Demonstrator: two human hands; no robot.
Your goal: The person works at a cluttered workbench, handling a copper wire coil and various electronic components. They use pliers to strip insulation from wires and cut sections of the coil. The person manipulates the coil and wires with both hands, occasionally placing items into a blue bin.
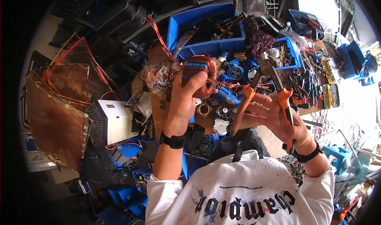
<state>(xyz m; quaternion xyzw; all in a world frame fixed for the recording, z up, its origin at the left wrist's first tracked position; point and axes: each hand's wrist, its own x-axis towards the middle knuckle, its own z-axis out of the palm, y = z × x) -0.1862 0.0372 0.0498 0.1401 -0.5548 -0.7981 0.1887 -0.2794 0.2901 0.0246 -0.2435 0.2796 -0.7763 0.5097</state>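
My left hand (186,98) grips a copper-wound toroidal coil (208,72) with blue segments on it, thumb across its face. Red wire ends (156,30) stick out from its upper left, and more wires trail to its right. My right hand (281,122) holds large orange-handled pliers (285,98) by one handle, with fingers near the other; their handles are spread apart and the metal jaws point up, right of the coil. A tangled bundle of copper wire (156,76) lies left of the coil.
The cluttered bench holds a blue bin of tools (204,46), a smaller blue parts tray (294,54), blue connectors (235,70), many hand tools (313,78) and a white metal box (115,122). A large brown panel (55,129) stands at left.
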